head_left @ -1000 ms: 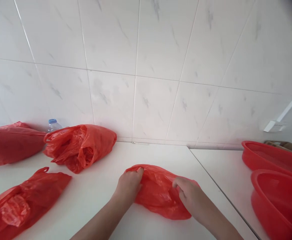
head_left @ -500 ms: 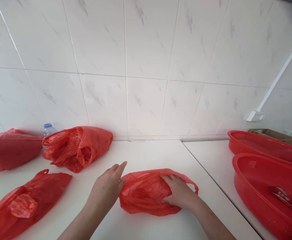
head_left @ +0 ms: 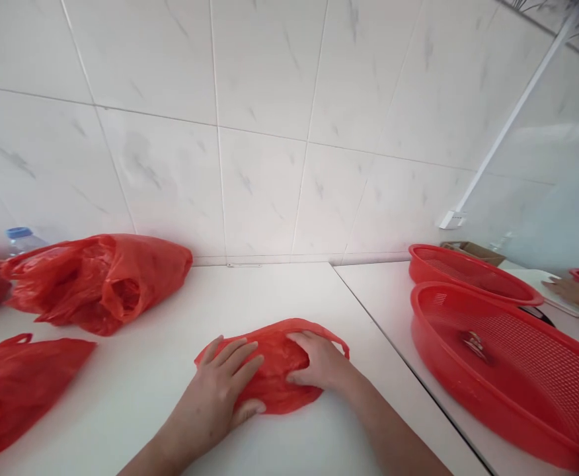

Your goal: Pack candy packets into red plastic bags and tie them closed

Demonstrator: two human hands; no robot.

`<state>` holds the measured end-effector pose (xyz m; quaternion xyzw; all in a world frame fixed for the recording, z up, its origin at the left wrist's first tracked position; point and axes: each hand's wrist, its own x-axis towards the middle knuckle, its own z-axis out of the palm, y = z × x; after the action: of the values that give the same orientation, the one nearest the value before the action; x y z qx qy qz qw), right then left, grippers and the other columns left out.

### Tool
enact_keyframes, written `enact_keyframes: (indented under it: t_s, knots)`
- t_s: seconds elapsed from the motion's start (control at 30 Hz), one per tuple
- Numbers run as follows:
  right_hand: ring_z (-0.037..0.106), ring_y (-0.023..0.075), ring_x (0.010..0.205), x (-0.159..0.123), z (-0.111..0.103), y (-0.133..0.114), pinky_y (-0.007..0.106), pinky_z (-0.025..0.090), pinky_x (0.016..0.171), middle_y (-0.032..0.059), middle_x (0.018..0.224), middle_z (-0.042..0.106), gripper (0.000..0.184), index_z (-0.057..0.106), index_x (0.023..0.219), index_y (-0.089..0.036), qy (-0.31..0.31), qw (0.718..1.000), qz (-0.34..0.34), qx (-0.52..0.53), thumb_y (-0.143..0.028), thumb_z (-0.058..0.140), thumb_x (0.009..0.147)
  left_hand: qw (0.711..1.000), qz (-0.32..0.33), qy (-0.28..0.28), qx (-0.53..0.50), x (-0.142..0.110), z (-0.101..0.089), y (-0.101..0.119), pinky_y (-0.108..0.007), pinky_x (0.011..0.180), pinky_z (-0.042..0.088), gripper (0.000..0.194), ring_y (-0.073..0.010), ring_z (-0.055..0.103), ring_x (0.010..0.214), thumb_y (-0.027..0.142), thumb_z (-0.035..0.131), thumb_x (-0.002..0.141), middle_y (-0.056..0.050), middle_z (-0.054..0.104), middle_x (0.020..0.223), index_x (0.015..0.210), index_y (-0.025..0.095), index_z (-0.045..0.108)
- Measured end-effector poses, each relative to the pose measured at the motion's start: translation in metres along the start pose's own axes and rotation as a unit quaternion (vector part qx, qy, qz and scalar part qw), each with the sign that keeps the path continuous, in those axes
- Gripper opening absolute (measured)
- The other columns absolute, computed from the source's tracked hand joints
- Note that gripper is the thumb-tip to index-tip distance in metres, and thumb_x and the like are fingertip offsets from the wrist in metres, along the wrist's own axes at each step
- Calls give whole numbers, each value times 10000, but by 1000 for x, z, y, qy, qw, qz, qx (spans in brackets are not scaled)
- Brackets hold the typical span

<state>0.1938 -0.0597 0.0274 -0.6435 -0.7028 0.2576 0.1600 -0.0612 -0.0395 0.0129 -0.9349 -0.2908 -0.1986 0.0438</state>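
A red plastic bag lies flattened on the white table in front of me, with a handle loop sticking out at its right end. My left hand rests on the bag's left part, fingers spread and thumb apart. On the right part lies my right hand, its thumb and fingers apart over the red film. Whether any film is pinched under the right fingertips is hard to see. What the bag holds, if anything, is hidden.
Left are a bunched red bag, another red bag and a blue-capped bottle. Right stand two red plastic baskets, the nearer with a small packet inside. Another person's hand shows far right, by a white board.
My left hand has come down from the bag's left edge onto its top, fingers spread. The view has turned right, bringing another person's hand into sight. The right hand stays on the bag.
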Motion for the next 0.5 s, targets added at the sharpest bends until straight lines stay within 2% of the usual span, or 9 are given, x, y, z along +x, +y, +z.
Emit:
enact_keyframes:
  t_s: [0.07,0.13,0.23,0.33,0.4,0.5]
  knots:
    - [496,229,1179,-5,-4,-3,345,407,959,48,1299,546,542,535,1270,-236,59,998,-34,14,-463,569,780,999,-2,41,9,-10,-4,-1,-597,1034,295,444,-316,509,1177,521,542,825,-86,594,1267,1187,265,567]
    - [567,198,1062,-11,-7,-7,336,437,913,38,1150,636,337,626,1129,-228,128,988,-79,20,-365,457,872,997,-39,71,5,-19,-6,-1,-586,1038,301,431,-324,470,1215,501,567,813,-96,561,1297,1178,271,570]
    - [613,171,870,-25,-10,-14,311,482,800,21,925,683,263,663,948,-232,190,973,-125,44,-292,412,902,986,-136,83,-43,-27,1,-3,-512,1002,400,427,-322,400,1283,440,561,823,-93,432,1409,1221,289,534]
    - [618,161,807,-49,-15,-14,287,502,735,26,874,676,248,644,912,-235,248,956,-140,73,-288,402,914,966,-219,65,-124,-26,13,-10,-415,948,482,435,-281,464,1244,393,529,835,-73,395,1426,1258,295,495]
    - [611,178,921,-69,-23,-5,306,498,812,54,997,665,228,633,944,-228,335,934,-114,43,-300,420,908,950,-255,66,-165,-22,18,-13,-396,953,483,447,-266,520,1189,388,536,823,-73,461,1366,1252,271,490]
    - [529,234,1124,-106,-42,25,388,439,953,101,1211,581,276,606,1048,-210,450,888,14,-95,-365,449,882,925,-290,76,-233,-15,14,-14,-364,932,496,415,-246,574,1117,374,536,820,-57,563,1249,1215,254,492]
